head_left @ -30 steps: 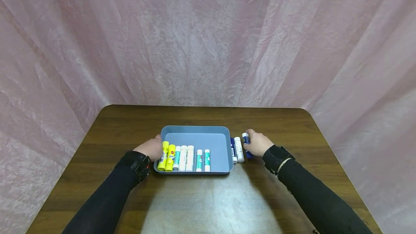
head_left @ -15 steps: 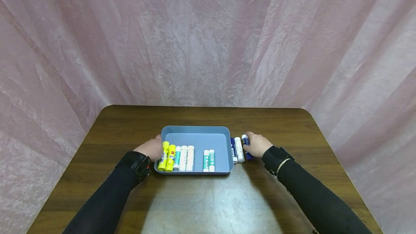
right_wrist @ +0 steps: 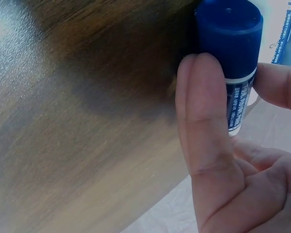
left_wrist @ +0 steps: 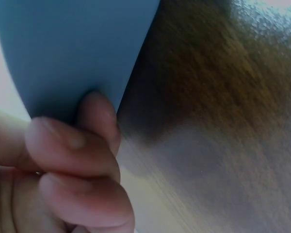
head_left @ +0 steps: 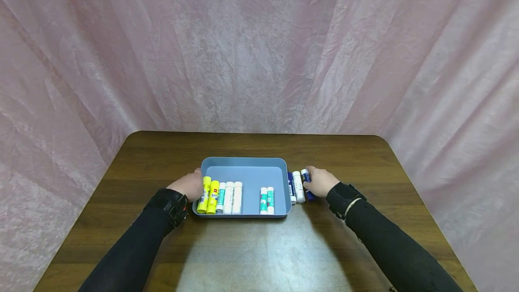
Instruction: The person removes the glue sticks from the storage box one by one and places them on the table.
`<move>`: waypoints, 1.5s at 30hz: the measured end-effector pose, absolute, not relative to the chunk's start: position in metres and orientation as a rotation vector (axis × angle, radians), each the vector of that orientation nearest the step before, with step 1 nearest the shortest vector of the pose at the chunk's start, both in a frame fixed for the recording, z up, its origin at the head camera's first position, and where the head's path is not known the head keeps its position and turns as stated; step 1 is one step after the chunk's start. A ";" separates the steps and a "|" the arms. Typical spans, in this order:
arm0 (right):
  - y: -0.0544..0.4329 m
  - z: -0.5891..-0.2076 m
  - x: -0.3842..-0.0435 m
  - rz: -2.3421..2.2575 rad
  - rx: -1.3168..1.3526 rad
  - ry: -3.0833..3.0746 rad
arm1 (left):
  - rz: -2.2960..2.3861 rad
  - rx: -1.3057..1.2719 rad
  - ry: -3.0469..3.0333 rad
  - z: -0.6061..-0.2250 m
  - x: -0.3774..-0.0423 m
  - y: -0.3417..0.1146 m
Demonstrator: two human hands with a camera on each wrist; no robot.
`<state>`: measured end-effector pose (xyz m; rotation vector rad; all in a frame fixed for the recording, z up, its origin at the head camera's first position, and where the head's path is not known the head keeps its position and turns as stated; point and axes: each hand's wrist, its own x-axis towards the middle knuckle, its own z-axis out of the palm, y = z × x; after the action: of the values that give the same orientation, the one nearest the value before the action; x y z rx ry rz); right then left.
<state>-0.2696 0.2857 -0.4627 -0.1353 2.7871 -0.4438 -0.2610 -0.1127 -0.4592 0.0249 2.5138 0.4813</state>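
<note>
Two grips: clamping the rectangular blue-grey tray (head_left: 267, 172) at its left side with left hand (head_left: 188, 185), pinching a navy-and-white cylindrical tube (right_wrist: 230, 36) with right hand (head_left: 322, 182).

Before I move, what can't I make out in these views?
Tray, left rim: head view, partly behind the left grip.
Held blue stick: head view, partly behind the right grip.
White stick: right wrist view, cut off by the frame edge.
Green sticks, print: head view, too small to read.
</note>
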 end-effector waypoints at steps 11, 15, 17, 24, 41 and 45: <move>0.285 -0.465 -0.270 -0.439 -0.171 2.800 | 0.473 0.044 2.527 -0.459 -0.261 -0.112; 0.284 -0.466 -0.270 -0.434 -0.170 2.799 | 0.439 0.080 2.541 -0.461 -0.262 -0.113; 0.284 -0.468 -0.270 -0.424 -0.161 2.796 | 0.428 0.092 2.546 -0.462 -0.263 -0.113; 0.284 -0.469 -0.270 -0.401 -0.154 2.781 | 0.449 0.078 2.541 -0.463 -0.264 -0.114; 0.282 -0.466 -0.269 -0.421 -0.156 2.786 | 0.429 0.067 2.536 -0.464 -0.264 -0.114; 0.282 -0.467 -0.270 -0.433 -0.150 2.777 | 0.428 0.069 2.533 -0.462 -0.264 -0.114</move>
<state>-0.2703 0.2821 -0.4667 -0.1497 2.7771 -0.4335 -0.2635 -0.1141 -0.4622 0.0690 2.5328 0.4281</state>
